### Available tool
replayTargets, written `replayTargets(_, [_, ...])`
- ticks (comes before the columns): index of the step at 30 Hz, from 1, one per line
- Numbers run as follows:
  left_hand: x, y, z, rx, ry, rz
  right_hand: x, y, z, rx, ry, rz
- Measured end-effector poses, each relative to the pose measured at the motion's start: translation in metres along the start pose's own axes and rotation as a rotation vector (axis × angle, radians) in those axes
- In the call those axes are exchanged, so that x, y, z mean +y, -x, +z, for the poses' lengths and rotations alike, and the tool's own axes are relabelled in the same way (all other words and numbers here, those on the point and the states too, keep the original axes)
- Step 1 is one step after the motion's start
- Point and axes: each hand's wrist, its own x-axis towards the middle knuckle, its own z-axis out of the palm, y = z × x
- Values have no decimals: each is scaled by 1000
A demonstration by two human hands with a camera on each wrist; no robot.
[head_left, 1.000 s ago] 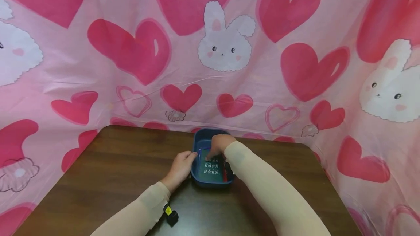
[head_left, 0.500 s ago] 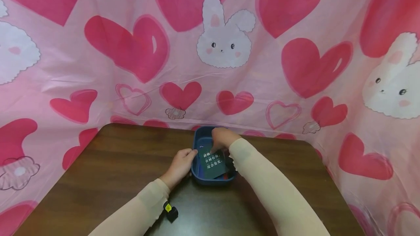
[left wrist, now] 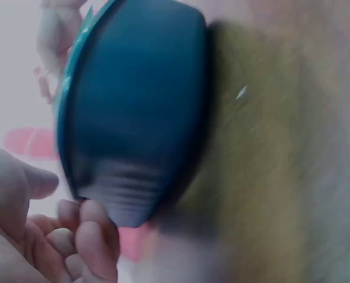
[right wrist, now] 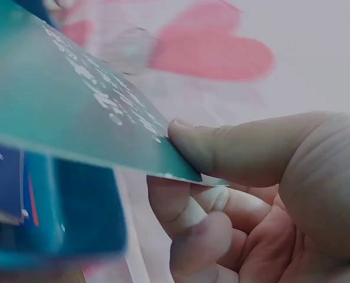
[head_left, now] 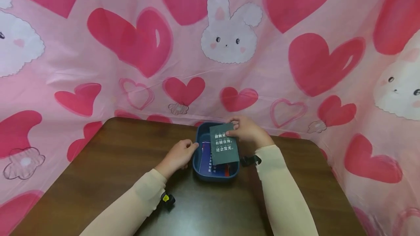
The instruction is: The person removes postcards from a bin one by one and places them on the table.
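Note:
My right hand (head_left: 247,131) pinches a dark green card (head_left: 225,152) with white printed characters between thumb and fingers at its right edge. The card is raised and tilted over a blue plastic tray (head_left: 216,178). In the right wrist view the thumb lies on top of the card (right wrist: 80,112), with fingers beneath. My left hand (head_left: 177,157) holds the tray's left rim. In the left wrist view its curled fingers (left wrist: 95,230) are against the ridged end of the tray (left wrist: 133,88). A blue card (head_left: 205,157) with white characters lies inside the tray, partly covered by the green card.
The tray stands on a brown wooden table (head_left: 131,159) near its back edge. Behind hangs a pink cloth (head_left: 190,61) with hearts and rabbits. A red-edged piece (head_left: 226,170) shows at the tray's front right. Black wrist straps (head_left: 251,160) are on both arms.
My right hand has lifted the green card off the tray's contents and moved right, turning outward. The blue card beneath has come into view. My left hand stays at the rim.

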Motion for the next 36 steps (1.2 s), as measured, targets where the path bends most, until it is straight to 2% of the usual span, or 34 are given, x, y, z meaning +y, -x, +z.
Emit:
replayTargets(3, [7, 0, -8, -11, -96, 20, 17, 12, -15, 36, -67, -2])
replayTargets(8, [11, -1, -17, -52, -241, 40, 47, 29, -32, 81, -146, 73])
replayTargets(13, [17, -8, -21, -15, -340, 59, 76, 39, -43, 125, -211, 114])
replayTargets(17, [20, -7, -19, 6, -351, 65, 93, 44, -46, 127, -163, 146])
replayTargets(20, [22, -4, -16, -8, -351, 74, 104, 43, -47, 127, -140, 153])
replayTargets(30, [20, 4, -3, -19, -272, 92, 136, 38, -39, 109, -184, 173])
replayTargets(33, [19, 3, 0, -17, -262, 94, 138, 36, -33, 90, -123, 205])
replayTargets(36, [20, 1, 2, -14, -273, 104, 138, 34, -28, 100, -6, 220])
